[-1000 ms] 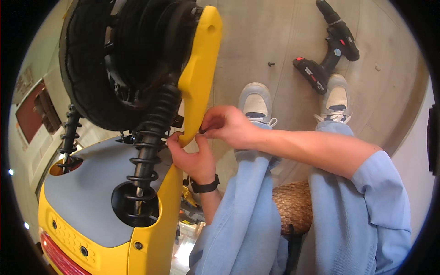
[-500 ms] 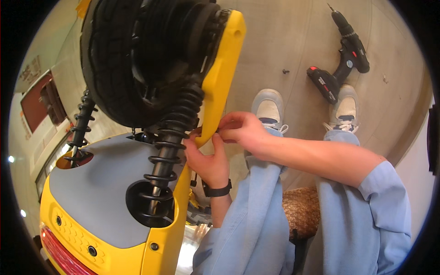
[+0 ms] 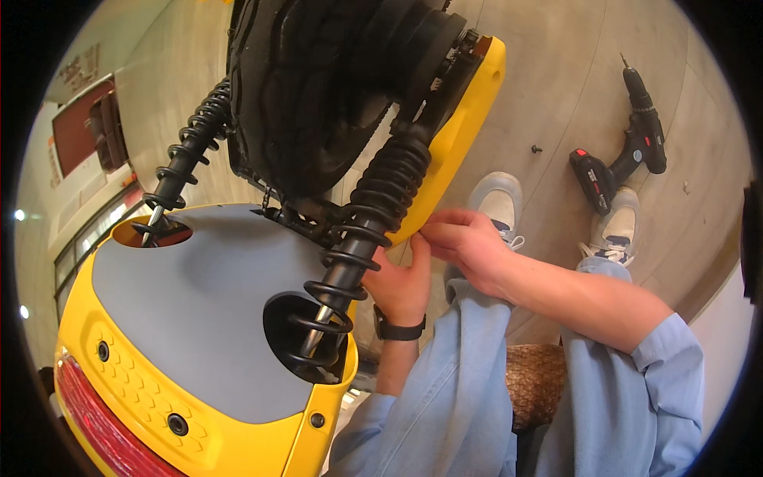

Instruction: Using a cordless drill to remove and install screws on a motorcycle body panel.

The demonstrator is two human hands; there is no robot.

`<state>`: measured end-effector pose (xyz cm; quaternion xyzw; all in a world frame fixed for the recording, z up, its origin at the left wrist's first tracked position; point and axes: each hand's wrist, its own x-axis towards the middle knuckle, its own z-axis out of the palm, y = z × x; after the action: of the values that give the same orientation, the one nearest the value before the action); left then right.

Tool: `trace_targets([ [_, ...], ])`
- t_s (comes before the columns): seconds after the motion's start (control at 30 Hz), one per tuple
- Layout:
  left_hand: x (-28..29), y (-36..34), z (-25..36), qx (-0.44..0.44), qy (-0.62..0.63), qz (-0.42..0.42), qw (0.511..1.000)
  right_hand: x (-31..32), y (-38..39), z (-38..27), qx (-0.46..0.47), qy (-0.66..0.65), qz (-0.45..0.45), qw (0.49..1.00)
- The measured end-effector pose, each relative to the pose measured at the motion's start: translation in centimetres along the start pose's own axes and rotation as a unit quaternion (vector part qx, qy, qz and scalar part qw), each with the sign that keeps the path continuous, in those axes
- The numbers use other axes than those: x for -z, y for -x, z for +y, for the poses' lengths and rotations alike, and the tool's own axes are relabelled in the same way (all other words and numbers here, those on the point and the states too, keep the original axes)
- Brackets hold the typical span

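A long yellow cover [image 3: 461,131] runs along the side of the black wheel [image 3: 306,111] of a yellow and grey scooter body [image 3: 199,294]. My left hand [image 3: 400,288], a black band on its wrist, holds the cover's lower end between thumb and fingers. Some of its fingers are hidden behind the cover and the coil-spring shock absorber [image 3: 362,226]. From the other side, my right hand [image 3: 470,245] meets the left thumb at that same end. Its fingertips are pinched together; whatever is in them is too small or hidden to make out.
A black cordless drill [image 3: 628,147] lies on the floor beyond my shoes [image 3: 499,200]. A small dark screw [image 3: 536,149] lies nearer the cover. Another spring shock absorber [image 3: 191,143] rises on the left. A red light strip [image 3: 107,417] edges the body; a brown textured seat [image 3: 534,385] shows between my legs.
The whole scene has shifted rightward in view, and the scooter body and wheel appear turned somewhat. Both hands stay at the cover's lower end, the right fingers bunched closer to the left thumb.
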<state>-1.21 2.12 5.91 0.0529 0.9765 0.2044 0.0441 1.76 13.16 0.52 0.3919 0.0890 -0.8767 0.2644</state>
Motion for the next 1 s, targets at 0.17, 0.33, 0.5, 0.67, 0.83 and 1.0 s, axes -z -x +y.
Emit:
trace_targets([
  [0.17, 0.1, 0.1, -0.4, -0.003, 0.01, 0.003, 1.0, -0.6, -0.3, 0.6, 0.03, 0.036, 0.033, 0.998],
  [0.33, 0.1, 0.0, -0.3, -0.008, 0.005, 0.014, 1.0, -0.7, -0.4, 0.7, 0.05, 0.052, 0.042, 0.997],
  [0.5, -0.1, 0.2, -0.5, -0.009, -0.02, 0.02, 1.0, -0.9, -0.6, 1.1, 0.079, 0.045, 0.076, 0.993],
  [0.67, -0.2, 0.2, -0.8, -0.031, -0.013, 0.034, 0.999, -1.4, -0.4, 1.1, 0.066, -0.003, 0.073, 0.995],
  [0.83, -1.1, 0.8, -1.3, -0.046, -0.027, 0.064, 0.997, -2.0, -0.4, 0.8, 0.059, 0.004, 0.069, 0.996],
  [1.0, -1.4, 0.4, -1.7, -0.06, -0.051, 0.084, 0.993, -2.0, 0.7, -0.7, 0.004, -0.077, 0.007, 0.997],
])
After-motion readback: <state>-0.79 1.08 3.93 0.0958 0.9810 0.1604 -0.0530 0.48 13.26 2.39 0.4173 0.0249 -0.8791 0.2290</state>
